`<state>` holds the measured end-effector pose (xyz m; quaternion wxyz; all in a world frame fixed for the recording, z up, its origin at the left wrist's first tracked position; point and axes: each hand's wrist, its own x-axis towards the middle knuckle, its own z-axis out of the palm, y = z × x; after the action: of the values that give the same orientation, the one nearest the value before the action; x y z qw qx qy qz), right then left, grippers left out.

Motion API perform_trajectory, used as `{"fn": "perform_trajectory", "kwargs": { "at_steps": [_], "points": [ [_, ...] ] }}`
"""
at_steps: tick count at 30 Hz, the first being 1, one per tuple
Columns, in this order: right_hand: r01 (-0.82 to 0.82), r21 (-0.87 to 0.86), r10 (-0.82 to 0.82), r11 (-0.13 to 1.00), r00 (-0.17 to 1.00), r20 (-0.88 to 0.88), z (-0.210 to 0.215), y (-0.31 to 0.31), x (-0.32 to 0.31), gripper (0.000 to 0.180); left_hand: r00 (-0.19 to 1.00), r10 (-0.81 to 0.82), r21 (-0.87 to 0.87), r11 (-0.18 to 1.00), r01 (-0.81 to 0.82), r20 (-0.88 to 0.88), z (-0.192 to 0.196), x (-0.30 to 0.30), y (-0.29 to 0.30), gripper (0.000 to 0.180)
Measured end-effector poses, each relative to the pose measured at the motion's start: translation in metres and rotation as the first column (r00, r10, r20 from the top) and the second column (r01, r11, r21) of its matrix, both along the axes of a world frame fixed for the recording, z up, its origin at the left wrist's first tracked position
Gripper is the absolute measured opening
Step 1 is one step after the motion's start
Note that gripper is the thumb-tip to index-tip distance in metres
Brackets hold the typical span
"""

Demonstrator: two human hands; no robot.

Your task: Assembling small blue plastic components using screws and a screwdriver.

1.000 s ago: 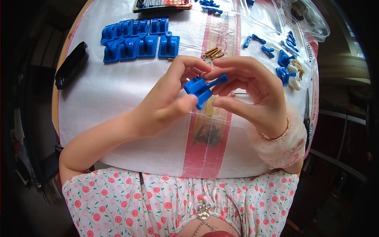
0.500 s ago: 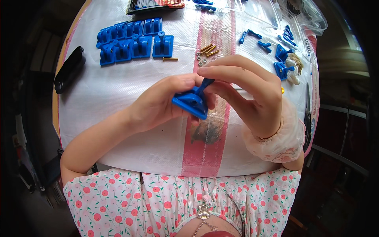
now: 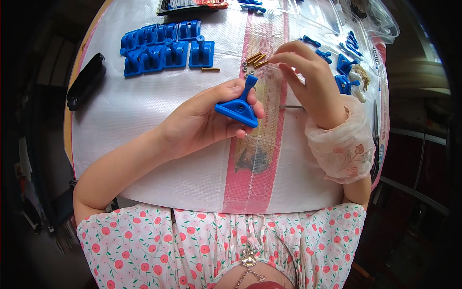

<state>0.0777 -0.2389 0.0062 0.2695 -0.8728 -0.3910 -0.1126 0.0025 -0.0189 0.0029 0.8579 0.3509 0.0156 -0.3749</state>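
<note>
My left hand [image 3: 207, 108] grips a blue plastic bracket with a lever [image 3: 239, 111], its lever standing up and a round hole showing in its side. Over the small loose parts, my right hand [image 3: 308, 72] reaches with thumb and fingers apart, fingertips beside the brass screws [image 3: 260, 63]. Whether a fingertip touches a screw I cannot tell. Small silver nuts [image 3: 246, 70] lie beside the screws, just beyond the bracket. A thin metal shaft [image 3: 291, 106] sticks out below my right hand, its other end hidden by the sleeve.
Two rows of blue brackets [image 3: 175, 54] stand at the far left, with a single brass screw [image 3: 210, 69] nearby. A black case [image 3: 86, 82] lies at the left edge. Blue levers [image 3: 352, 44], more brackets [image 3: 344, 64] and scissors [image 3: 375, 125] are on the right.
My right hand has left the bracket and moved away toward the screws. The left hand still holds the bracket, now turned with its lever more upright and in plain view.
</note>
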Motion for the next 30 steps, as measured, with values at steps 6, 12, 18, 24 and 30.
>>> {"fn": "perform_trajectory", "kwargs": {
  "at_steps": [6,12,18,24,30],
  "points": [
    [0.032,-0.098,-0.021,0.995,0.993,0.114,0.000,0.010,-0.005,0.018,1.000,-0.008,0.021,1.000,0.008,0.018,0.003,0.000,0.002,0.028],
    [0.040,-0.147,-0.018,0.988,0.989,0.144,0.001,0.010,-0.006,0.016,0.998,-0.041,-0.028,0.999,0.042,0.042,-0.001,0.000,0.003,0.028],
    [0.004,-0.122,0.020,0.993,0.980,0.196,-0.002,0.011,-0.005,0.009,0.992,-0.118,0.052,0.992,0.117,0.032,-0.002,-0.001,0.004,0.028],
    [0.035,-0.123,-0.022,0.992,0.994,0.109,0.001,0.008,-0.007,0.012,0.993,-0.109,0.047,0.993,0.107,0.041,0.002,0.000,0.004,0.031],
    [-0.042,0.106,0.050,0.993,0.996,-0.072,0.064,0.002,-0.029,0.017,0.994,-0.068,0.049,0.997,0.064,0.083,-0.003,-0.001,0.002,0.031]
  ]
}}
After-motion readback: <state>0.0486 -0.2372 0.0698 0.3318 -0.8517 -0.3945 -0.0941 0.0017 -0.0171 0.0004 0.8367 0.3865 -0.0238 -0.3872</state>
